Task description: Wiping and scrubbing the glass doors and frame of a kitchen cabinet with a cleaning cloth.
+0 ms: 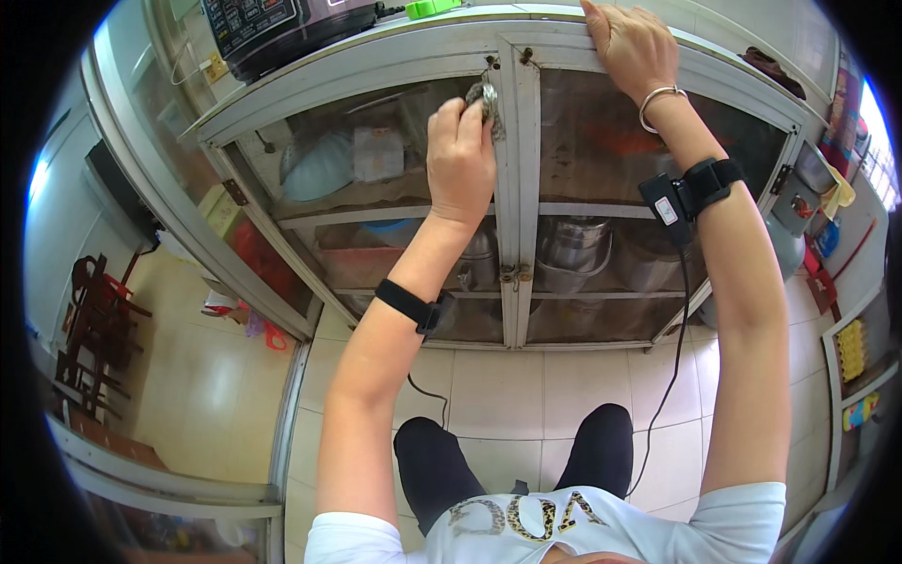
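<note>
My left hand (461, 166) pinches a metal scouring pad (490, 120) against the white frame (509, 169) between two glass cabinet doors, near its upper end. My right hand (633, 53) rests at the front edge of the cabinet top (542, 11), its thumb to the left; whether its fingers grip the edge is not clear. Behind the left glass door (423, 141) are a pale blue rounded item (320, 169) and a whitish box (378, 154). Behind the right glass door (578, 141), metal pots (574, 250) sit on a lower shelf.
A dark electric cooker (296, 35) and a bright green object (431, 8) stand on the cabinet top, and a dark cloth (771, 70) lies at the right. A black cable (673, 388) hangs from my right wrist device (666, 208). A sliding door frame (190, 190) stands at left.
</note>
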Demonstrator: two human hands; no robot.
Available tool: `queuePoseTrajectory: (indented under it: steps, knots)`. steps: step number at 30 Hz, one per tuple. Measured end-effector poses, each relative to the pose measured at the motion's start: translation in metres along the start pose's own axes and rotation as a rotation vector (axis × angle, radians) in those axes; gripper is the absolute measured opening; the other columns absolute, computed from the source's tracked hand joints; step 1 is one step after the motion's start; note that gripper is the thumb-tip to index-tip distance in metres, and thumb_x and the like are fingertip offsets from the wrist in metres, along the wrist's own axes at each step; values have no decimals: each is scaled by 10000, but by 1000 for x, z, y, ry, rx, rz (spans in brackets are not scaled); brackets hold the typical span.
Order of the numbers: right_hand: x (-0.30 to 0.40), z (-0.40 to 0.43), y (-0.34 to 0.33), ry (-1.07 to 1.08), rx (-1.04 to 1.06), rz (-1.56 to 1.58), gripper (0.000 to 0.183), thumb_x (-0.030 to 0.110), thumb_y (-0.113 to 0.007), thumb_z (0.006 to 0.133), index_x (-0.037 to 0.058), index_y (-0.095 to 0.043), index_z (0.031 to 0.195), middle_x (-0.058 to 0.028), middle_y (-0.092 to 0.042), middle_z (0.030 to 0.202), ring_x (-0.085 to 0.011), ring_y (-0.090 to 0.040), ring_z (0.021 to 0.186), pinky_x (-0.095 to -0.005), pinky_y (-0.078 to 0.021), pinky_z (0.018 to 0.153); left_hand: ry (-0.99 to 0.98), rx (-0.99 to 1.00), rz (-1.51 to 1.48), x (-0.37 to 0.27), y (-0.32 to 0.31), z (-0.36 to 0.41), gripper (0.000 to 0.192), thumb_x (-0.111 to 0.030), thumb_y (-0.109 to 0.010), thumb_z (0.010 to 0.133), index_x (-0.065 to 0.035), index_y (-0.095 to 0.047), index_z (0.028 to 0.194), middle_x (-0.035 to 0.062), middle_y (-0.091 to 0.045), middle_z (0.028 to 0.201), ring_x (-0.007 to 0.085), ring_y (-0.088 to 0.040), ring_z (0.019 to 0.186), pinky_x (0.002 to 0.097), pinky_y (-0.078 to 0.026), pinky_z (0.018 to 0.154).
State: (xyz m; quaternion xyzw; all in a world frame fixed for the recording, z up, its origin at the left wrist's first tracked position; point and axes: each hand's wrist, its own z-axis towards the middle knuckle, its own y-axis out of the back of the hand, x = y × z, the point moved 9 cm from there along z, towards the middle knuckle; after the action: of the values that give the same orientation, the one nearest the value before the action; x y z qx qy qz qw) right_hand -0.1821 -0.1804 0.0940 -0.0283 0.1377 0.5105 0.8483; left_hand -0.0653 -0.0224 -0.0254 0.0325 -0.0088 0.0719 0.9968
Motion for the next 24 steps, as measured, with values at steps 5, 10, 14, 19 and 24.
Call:
queuePoseTrajectory:
  steps: [5,10,14,19,24]
  knots:
    - [5,4,6,-40,12,91,398,288,-453,959,68,-627,677,-137,-655,730,-316,-617,714,-413,-473,706,-55,-33,-21,12,8,39,192,17,-679,758,-10,-626,940,127,-543,987,322,-539,903,398,-464,780]
    - [4,3,6,-40,-11,78,356,268,-473,946,66,-630,699,-133,-657,733,-324,-617,715,-420,-474,708,12,-54,-60,10,7,7,145,-11,-683,795,13,-618,922,139,-568,996,332,-559,908,392,-472,774]
    - [4,2,6,-44,-2,61,350,267,-477,943,66,-630,700,-133,-657,732,-325,-617,716,-423,-475,703,133,30,-117,24,5,5,160,-55,-671,840,28,-608,962,167,-582,964,349,-575,830,395,-479,739]
    - [1,0,7,-76,-7,82,345,259,-490,937,61,-619,685,-140,-647,710,-335,-611,693,-427,-472,676,97,-85,-155,14,8,46,126,-62,-640,861,-4,-586,958,142,-578,893,328,-573,810,401,-474,700]
    - [3,1,8,-58,-15,70,349,254,-493,936,57,-610,673,-143,-641,700,-337,-607,679,-431,-469,661,54,-72,-128,6,-1,26,119,-46,-628,860,-14,-598,970,145,-580,865,334,-580,784,385,-479,701]
